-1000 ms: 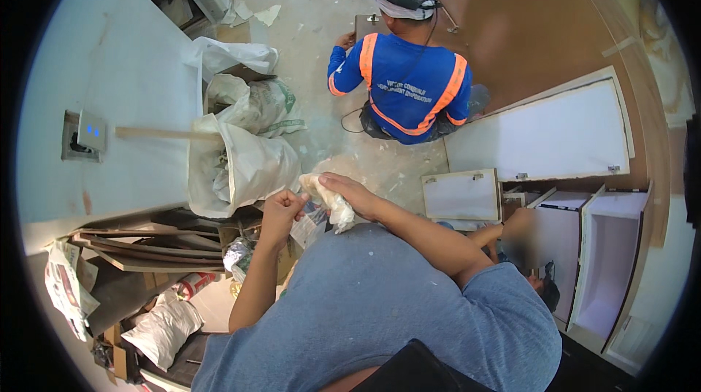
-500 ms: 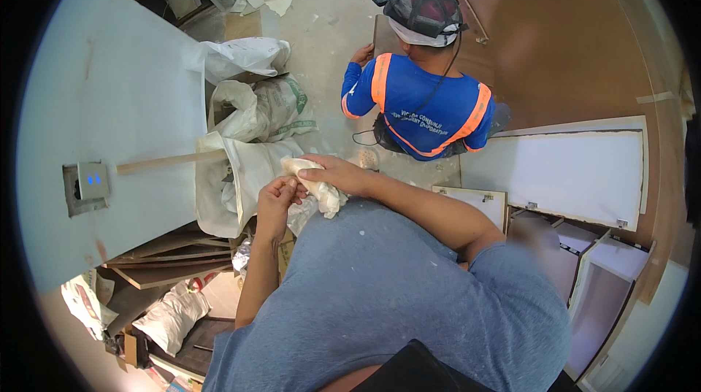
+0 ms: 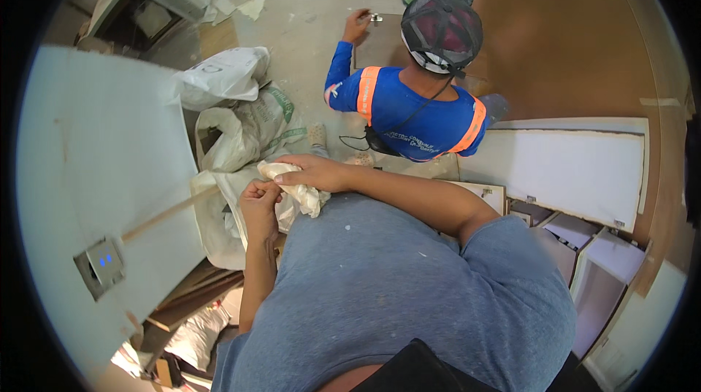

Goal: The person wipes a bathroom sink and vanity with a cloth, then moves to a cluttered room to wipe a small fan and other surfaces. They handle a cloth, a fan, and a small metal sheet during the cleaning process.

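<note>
In front of my shirt, my right hand [image 3: 315,174] is closed round a crumpled cream-white cloth [image 3: 309,201], which hangs down from under the palm. Its thumb lies along the bundle. My left hand [image 3: 261,198] is just left of it, fingers curled in and the thumb and fingertips pinched together by the cloth's near end. What that pinch holds, if anything, is too small to make out.
Ahead, a co-worker [image 3: 420,111] in a blue, orange-banded shirt crouches by a grey-brown panel [image 3: 383,41] with a metal hinge. White sacks [image 3: 230,74] stand left, beside a pale board [image 3: 109,158]. Cabinet doors [image 3: 562,166] and open cabinet boxes [image 3: 602,282] lie right.
My view has shifted, and my hands appear slightly further left with the cloth still in the right. The co-worker's left hand has moved up to the panel's hinge end.
</note>
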`<state>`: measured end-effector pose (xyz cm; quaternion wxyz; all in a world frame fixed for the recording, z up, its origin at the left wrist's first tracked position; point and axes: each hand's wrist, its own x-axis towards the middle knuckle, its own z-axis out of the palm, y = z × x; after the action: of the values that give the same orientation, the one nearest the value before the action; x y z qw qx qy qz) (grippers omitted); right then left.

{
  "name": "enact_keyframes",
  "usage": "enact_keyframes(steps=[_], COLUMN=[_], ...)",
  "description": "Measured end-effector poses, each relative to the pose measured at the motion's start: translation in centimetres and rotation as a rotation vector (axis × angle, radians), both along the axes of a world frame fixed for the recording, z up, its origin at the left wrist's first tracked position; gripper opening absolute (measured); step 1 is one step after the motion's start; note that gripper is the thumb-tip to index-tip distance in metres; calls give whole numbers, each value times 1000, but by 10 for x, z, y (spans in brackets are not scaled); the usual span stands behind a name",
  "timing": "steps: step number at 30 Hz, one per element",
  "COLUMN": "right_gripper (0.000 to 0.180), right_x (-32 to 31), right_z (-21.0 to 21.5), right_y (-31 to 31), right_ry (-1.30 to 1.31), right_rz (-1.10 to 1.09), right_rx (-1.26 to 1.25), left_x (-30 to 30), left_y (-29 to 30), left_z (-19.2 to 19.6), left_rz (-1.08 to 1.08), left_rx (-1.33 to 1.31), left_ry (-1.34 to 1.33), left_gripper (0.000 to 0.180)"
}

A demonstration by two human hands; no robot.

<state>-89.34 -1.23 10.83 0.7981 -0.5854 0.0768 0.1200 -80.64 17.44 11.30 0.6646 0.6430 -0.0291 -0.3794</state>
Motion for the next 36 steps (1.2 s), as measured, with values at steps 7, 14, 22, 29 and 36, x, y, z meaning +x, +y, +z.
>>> enact_keyframes(steps=[7,14,22,29,36], right_gripper=[71,62,60,58,54], right_x=[58,93,101,105,105], right_z=[0,0,-2,1,4], right_y=[-44,-66,-80,-87,-96], right_ry=[89,186,263,196,142], right_rz=[-230,-549,-725,-823,-800], right_rx=[47,106,107,88,117], left_x=[96,167,207,211,209], left_y=[-70,-138,-191,-215,-218], left_z=[-12,-28,-42,-27,-15], left_rz=[-180,-471,-676,-778,-724], left_rx=[22,52,85,68,49], left_ry=[56,118,251,204,71], left_gripper=[20,24,41,35,17])
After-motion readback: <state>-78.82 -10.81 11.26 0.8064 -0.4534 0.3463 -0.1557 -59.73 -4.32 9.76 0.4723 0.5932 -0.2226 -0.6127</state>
